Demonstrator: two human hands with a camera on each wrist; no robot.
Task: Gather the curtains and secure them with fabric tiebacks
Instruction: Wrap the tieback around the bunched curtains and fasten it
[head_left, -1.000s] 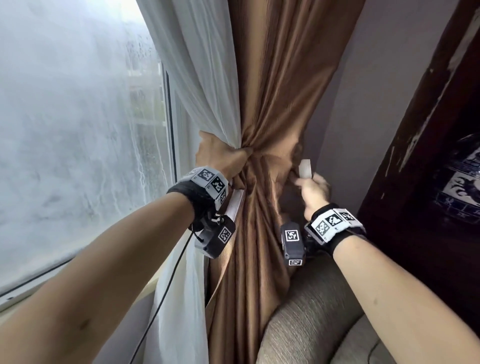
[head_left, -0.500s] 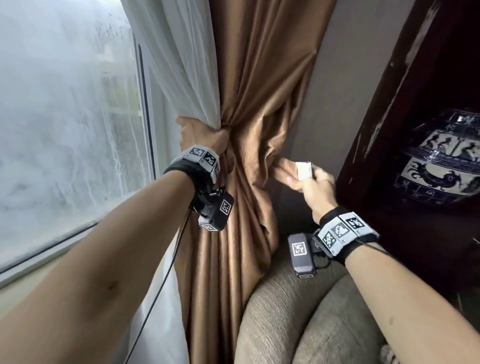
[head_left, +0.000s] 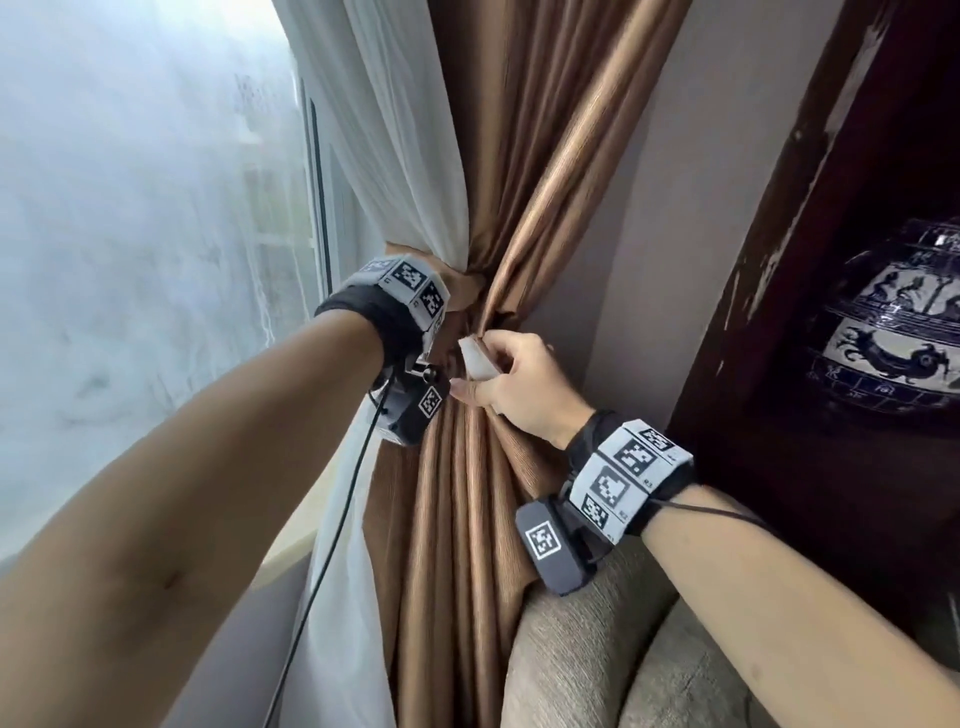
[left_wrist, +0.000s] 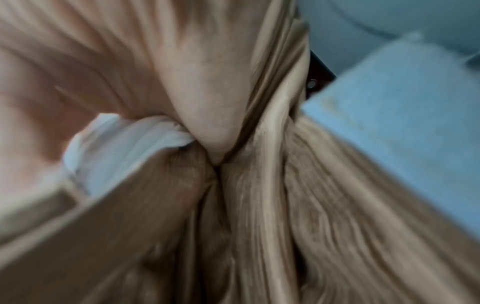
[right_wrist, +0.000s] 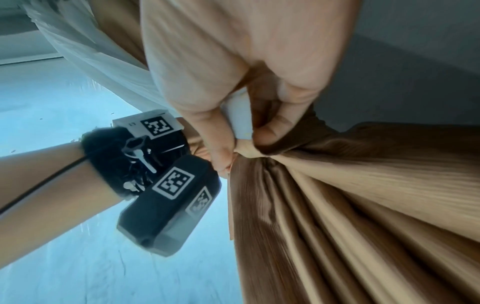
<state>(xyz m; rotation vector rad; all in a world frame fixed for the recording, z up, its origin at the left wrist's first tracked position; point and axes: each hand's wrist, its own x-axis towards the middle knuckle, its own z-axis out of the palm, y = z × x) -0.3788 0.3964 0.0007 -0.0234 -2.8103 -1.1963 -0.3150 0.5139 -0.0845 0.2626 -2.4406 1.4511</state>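
The brown curtain (head_left: 545, 171) and the white sheer curtain (head_left: 400, 156) are bunched together at one waist. My left hand (head_left: 462, 291) grips that waist from the window side, its fingers hidden behind the fabric. Up close, the left hand (left_wrist: 205, 102) squeezes the white sheer (left_wrist: 124, 144) against the brown curtain (left_wrist: 259, 226). In front of the bunch, just below the left hand, my right hand (head_left: 511, 379) pinches the brown fabric tieback by its white end (head_left: 477, 359). The right wrist view shows thumb and fingers closed on the tieback's white end (right_wrist: 239, 119).
A misted window pane (head_left: 130, 260) fills the left. A beige upholstered armrest (head_left: 597, 649) sits below my right wrist. A dark wooden cabinet (head_left: 831, 260) with a blue-and-white vase (head_left: 893, 332) stands close on the right. A grey wall (head_left: 675, 208) lies behind the curtains.
My right hand has carried the tieback's white end from the wall side of the bunch round to its front, close to the left hand. The left hand has kept its grip.
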